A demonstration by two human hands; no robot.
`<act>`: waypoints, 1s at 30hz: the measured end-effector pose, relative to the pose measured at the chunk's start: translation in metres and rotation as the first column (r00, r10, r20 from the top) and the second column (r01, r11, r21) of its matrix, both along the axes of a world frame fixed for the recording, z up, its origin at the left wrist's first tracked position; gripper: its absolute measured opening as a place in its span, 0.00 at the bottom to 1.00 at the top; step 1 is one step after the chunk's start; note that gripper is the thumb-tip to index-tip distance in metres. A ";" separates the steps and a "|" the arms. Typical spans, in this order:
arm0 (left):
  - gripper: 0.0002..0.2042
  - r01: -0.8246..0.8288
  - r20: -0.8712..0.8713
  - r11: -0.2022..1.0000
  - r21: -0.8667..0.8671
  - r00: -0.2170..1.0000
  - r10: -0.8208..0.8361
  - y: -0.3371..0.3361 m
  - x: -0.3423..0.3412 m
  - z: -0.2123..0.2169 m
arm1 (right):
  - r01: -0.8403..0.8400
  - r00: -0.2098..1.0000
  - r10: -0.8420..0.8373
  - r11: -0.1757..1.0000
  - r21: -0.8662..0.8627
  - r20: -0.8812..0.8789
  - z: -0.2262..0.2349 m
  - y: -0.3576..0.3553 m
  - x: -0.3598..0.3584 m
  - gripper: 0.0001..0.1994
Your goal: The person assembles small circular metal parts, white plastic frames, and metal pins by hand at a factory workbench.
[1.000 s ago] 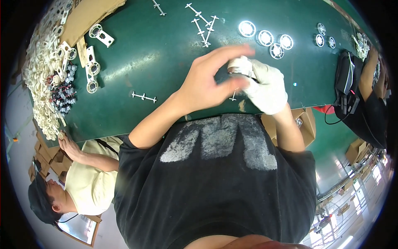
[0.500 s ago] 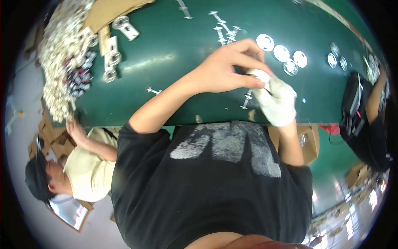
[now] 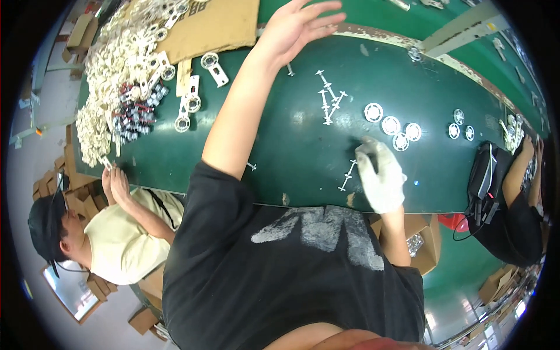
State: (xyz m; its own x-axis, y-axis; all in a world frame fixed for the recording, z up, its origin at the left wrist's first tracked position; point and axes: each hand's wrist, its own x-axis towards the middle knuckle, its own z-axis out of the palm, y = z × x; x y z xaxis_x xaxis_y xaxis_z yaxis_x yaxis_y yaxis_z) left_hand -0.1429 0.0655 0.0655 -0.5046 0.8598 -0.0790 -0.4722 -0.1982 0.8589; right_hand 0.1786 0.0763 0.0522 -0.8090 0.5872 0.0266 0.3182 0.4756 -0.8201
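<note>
My left hand [image 3: 297, 28] is bare and reaches over the far edge of the green table [image 3: 280, 146], its fingers stretched apart and nothing in them. My right hand [image 3: 382, 178] wears a white glove and is low over the table, nearer to me. Its fingers are curled together; whatever they hold, if anything, is hidden. Beside the glove lies a thin white piece with crossbars [image 3: 348, 176]. Further off is a cluster of similar white pieces [image 3: 328, 104]. Several round spoked discs [image 3: 391, 125] lie just beyond the glove.
On the left are a big heap of white parts [image 3: 111, 76], dark small parts [image 3: 137, 114] and a cardboard sheet [image 3: 213, 29]. White arms with round ends [image 3: 216, 70] lie nearby. More discs [image 3: 459, 116] and a black bag [image 3: 486, 175] are rightward. A person [image 3: 116, 239] works at left, another [image 3: 519, 204] at right.
My left hand has let go of the white round part at the glove, opened, and swung up past the far table edge. My right hand stays near its place. The view has shifted.
</note>
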 end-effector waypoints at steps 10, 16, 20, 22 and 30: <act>0.22 -0.917 -0.937 0.388 -0.095 -0.050 -0.347 -0.179 -0.017 -0.051 | -0.095 0.993 0.101 0.990 0.104 -0.060 -0.007 0.005 0.013 0.13; 0.17 -0.830 -0.882 0.456 -0.322 0.089 -0.462 -0.191 0.009 -0.054 | -0.182 0.967 0.229 0.929 0.322 -0.115 -0.010 0.005 0.003 0.13; 0.15 -0.831 -0.921 0.428 -0.355 0.234 -0.310 -0.187 0.019 -0.045 | -0.150 0.972 0.184 0.966 0.212 -0.147 -0.006 -0.003 -0.002 0.11; 0.23 -0.750 -0.975 0.658 -0.062 -0.094 -0.199 -0.182 0.010 -0.048 | -0.182 0.953 0.258 0.907 0.379 -0.159 -0.015 -0.002 0.000 0.11; 0.21 -0.436 -0.948 0.842 -0.318 0.169 -0.270 -0.142 0.064 -0.014 | -0.054 0.985 0.077 0.987 0.150 -0.157 -0.001 -0.007 0.012 0.16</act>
